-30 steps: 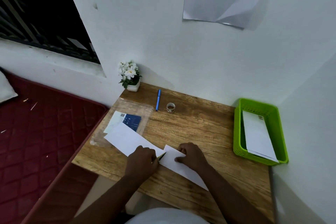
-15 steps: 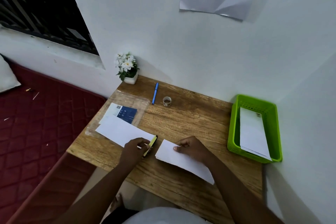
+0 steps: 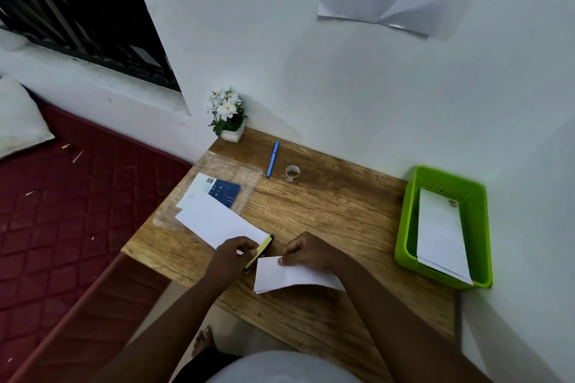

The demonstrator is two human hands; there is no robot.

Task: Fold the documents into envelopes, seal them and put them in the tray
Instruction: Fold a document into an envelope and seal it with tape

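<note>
Your right hand (image 3: 306,253) pinches the folded document (image 3: 289,275), now lifted and turned near the tabletop's (image 3: 326,211) front edge; your left hand (image 3: 231,255) has drawn back gripping a yellow glue stick (image 3: 260,252) beside the envelope (image 3: 217,221). The green tray (image 3: 404,236) at the right edge holds one envelope

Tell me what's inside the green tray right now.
The green tray holds a white envelope lying lengthwise, with a small mark near its far corner. A second paper edge shows under its near end. Whatever else lies beneath is covered.
</note>
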